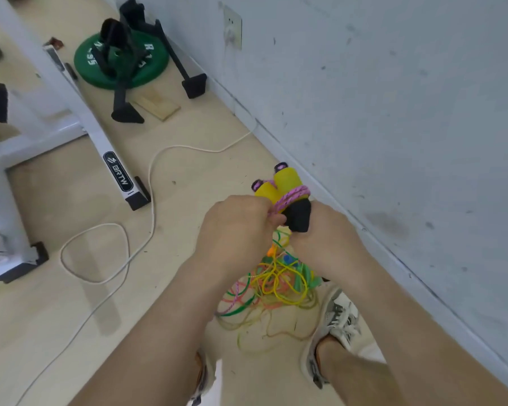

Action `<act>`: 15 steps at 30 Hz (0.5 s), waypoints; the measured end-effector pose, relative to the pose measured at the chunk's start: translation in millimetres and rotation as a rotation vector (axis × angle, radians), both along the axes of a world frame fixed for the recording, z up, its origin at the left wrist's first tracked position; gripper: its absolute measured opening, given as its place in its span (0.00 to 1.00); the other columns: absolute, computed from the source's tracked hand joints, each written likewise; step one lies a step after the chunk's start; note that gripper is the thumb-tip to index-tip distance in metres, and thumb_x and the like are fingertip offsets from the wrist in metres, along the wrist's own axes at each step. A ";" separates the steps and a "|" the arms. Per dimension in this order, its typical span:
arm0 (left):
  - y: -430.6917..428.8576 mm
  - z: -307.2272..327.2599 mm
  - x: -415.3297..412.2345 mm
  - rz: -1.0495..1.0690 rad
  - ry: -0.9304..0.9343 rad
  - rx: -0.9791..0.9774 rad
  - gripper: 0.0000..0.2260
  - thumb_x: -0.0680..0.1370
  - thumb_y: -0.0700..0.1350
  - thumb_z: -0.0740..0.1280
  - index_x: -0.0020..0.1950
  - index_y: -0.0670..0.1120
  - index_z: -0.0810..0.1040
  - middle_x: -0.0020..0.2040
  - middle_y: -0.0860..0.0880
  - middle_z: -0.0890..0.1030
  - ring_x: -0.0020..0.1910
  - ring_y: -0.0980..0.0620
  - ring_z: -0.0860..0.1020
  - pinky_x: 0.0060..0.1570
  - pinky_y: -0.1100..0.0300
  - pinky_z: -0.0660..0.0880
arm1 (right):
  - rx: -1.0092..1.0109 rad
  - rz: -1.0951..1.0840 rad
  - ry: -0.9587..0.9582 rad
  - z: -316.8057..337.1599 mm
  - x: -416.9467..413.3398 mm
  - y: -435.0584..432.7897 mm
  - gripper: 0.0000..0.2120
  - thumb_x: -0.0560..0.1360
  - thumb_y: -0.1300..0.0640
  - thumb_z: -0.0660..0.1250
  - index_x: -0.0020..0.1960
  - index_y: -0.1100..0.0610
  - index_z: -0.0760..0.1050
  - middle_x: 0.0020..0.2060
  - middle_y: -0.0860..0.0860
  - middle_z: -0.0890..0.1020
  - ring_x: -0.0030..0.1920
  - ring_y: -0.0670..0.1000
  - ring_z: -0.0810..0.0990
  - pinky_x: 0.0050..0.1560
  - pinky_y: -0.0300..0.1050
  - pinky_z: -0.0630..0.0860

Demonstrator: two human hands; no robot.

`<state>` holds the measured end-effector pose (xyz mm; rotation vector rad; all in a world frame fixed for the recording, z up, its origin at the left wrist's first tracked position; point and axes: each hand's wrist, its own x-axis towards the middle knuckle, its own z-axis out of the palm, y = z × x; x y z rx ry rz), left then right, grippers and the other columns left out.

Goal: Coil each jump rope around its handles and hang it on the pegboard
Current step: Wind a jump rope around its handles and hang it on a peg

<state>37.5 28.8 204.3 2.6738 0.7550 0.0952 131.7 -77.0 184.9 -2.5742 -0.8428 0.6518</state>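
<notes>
– Ropes (276, 288) lie tangled on the floor (188, 194) beneath us, beside our shoe (338, 317).
– And the one we're coiling?
– Our right hand (326, 241) is curled round the handles (288, 186), which point up towards the wall (393, 112). Our left hand (235, 230) pinches the pink cord (294, 197) just left of them, so we'd wrap with it.

I see yellow-and-black handles (286, 183) side by side, pink rope (292, 197) wound round them; tangled ropes (276, 285) heaped on the floor (188, 206).
</notes>
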 end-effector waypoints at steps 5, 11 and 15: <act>2.4 0.5 3.2 0.221 -0.023 -0.579 0.19 0.78 0.54 0.64 0.30 0.47 0.78 0.21 0.52 0.70 0.22 0.57 0.68 0.26 0.63 0.63 | -0.144 0.155 -0.172 7.2 -9.3 -4.7 0.11 0.74 0.58 0.63 0.49 0.55 0.60 0.38 0.50 0.68 0.41 0.57 0.72 0.36 0.46 0.67; -1.3 4.2 3.4 0.236 -0.099 -0.809 0.20 0.76 0.51 0.68 0.26 0.45 0.76 0.22 0.50 0.70 0.22 0.54 0.65 0.27 0.64 0.63 | -0.253 0.378 -0.226 5.7 -12.6 -13.6 0.10 0.73 0.60 0.61 0.49 0.54 0.61 0.35 0.47 0.64 0.40 0.57 0.73 0.31 0.45 0.60; 7.5 5.2 -3.6 0.212 -0.070 -0.735 0.19 0.71 0.52 0.74 0.25 0.44 0.76 0.21 0.51 0.68 0.23 0.54 0.64 0.28 0.63 0.62 | -0.233 0.582 -0.053 6.4 -11.5 -14.3 0.10 0.74 0.53 0.64 0.54 0.52 0.69 0.36 0.47 0.69 0.45 0.56 0.79 0.38 0.50 0.74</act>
